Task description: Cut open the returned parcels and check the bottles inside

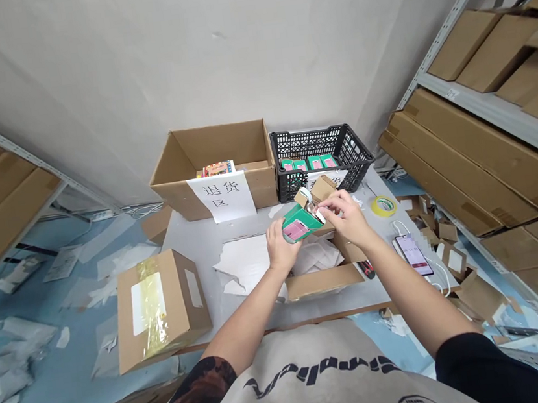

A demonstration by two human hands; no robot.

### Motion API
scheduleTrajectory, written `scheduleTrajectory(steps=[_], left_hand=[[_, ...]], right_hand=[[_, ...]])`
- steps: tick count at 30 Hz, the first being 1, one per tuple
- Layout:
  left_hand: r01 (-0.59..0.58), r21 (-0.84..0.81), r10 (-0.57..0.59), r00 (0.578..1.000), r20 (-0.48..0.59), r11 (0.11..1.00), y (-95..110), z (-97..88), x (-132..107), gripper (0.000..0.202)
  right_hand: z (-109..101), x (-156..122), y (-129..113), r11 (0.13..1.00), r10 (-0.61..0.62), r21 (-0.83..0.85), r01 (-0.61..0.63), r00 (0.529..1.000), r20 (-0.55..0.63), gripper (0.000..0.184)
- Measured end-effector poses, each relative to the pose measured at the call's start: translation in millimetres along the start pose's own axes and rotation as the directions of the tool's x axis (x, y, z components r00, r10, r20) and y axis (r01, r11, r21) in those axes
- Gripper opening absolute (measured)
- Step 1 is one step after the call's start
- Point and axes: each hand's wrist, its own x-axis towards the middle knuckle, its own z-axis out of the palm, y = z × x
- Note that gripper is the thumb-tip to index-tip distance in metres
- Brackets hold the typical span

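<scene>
1. While a large carton (263,189) is standing at the back of the table (180,235), a colourful packet (218,168) is lying inside it and a sheet with printed characters (229,200) is hanging over its front.
2. Just beside it, a black crate (284,190) is holding several green-and-pink packs (314,164), which are sitting in a row.
3. Nearer the person, an open carton (325,281) is containing crumpled white paper (315,254); a closed, taped box (126,317) is resting at the table's left end, its contents hidden.
4. The left hand (282,247) is closing around the lower end of a green box (292,217), thumb and fingers spreading only as wide as the box.
5. The right hand (345,213) is bending its fingers close together at the box's open end, just by a small white piece (320,216); whether they are pinching it or merely touching it, one cannot tell.
6. The green box is tilting in the air above the open carton, its mouth pointing up and to the right. It is showing a pink panel on one face, and brown cardboard flaps (322,188) are sticking up at its opening.
</scene>
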Motion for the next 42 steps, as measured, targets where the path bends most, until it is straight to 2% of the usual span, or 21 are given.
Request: scheduleTrajectory(steps=[1,3,5,7,9,11,13,15,18,21,25,29,32,39,42], left_hand=[[-0.005,0.003,0.005,1.000,0.001,1.000,-1.0,-0.7,-1.3,0.073],[-0.030,0.012,0.030,1.000,0.003,0.999,-2.8,-1.8,-3.5,0.072],[-0.065,0.020,0.065,0.998,0.007,0.998,-3.9,-2.7,-5.3,0.070],[-0.085,0.025,0.085,0.996,0.012,0.996,-4.3,-4.3,-6.2,0.068],[-0.080,0.027,0.080,0.997,0.015,0.996,-4.0,-7.0,-6.1,0.069],[-0.060,0.024,0.060,0.998,0.017,0.998,-3.5,-10.7,-4.9,0.069],[-0.033,0.020,0.033,0.999,0.010,0.999,-2.6,-14.8,-2.9,0.069],[-0.007,0.011,0.007,1.000,-0.007,1.000,-1.6,-18.6,-0.6,0.068],[0.031,-0.005,-0.031,0.999,-0.032,0.999,-0.4,-22.9,2.8,0.065],[0.077,-0.014,-0.078,0.996,-0.052,0.997,-0.3,-25.7,5.4,0.065],[0.099,-0.028,-0.101,0.993,-0.063,0.995,-2.0,-28.0,4.7,0.066],[0.097,-0.042,-0.099,0.994,-0.052,0.994,-4.3,-27.5,-1.5,0.060],[0.104,-0.055,-0.106,0.994,-0.041,0.993,-5.9,-26.6,-5.7,0.058],[0.117,-0.036,-0.118,0.992,-0.044,0.992,-3.9,-28.8,-5.2,0.059],[0.095,-0.036,-0.097,0.994,-0.042,0.995,-1.4,-29.3,-5.5,0.059]], right_hand=[[-4.6,4.8,-0.7,0.998,-0.052,-0.023,0.053,0.998,0.040,0.030],[-11.1,16.2,-2.9,0.986,-0.153,-0.042,0.162,0.975,0.159,0.058],[-14.8,28.6,-6.9,0.968,-0.228,-0.034,0.251,0.922,0.315,0.077],[-16.9,39.3,-12.1,0.951,-0.268,-0.013,0.308,0.846,0.461,0.081],[-17.8,46.1,-17.2,0.937,-0.289,-0.013,0.348,0.799,0.527,0.076],[-17.3,47.8,-20.4,0.932,-0.285,-0.059,0.358,0.824,0.490,0.062],[-14.6,45.0,-20.1,0.936,-0.270,-0.108,0.335,0.882,0.386,0.047],[-9.3,39.0,-16.3,0.942,-0.274,-0.115,0.315,0.920,0.280,0.037],[2.2,26.7,-8.1,0.946,-0.289,-0.096,0.309,0.940,0.180,0.033],[14.6,13.9,-4.6,0.964,-0.245,-0.072,0.258,0.958,0.147,0.036],[28.1,4.7,-7.3,0.985,-0.170,0.023,0.169,0.974,0.148,0.037],[40.4,7.7,-7.3,0.980,-0.056,0.190,0.053,0.998,0.011,0.029],[47.4,9.3,-7.7,0.971,0.002,0.238,0.013,0.998,-0.066,0.024],[44.0,0.2,-16.0,0.995,0.064,0.093,-0.044,0.972,-0.226,0.021],[35.4,3.4,-20.6,1.000,0.023,0.007,-0.022,0.975,-0.221,0.017]])
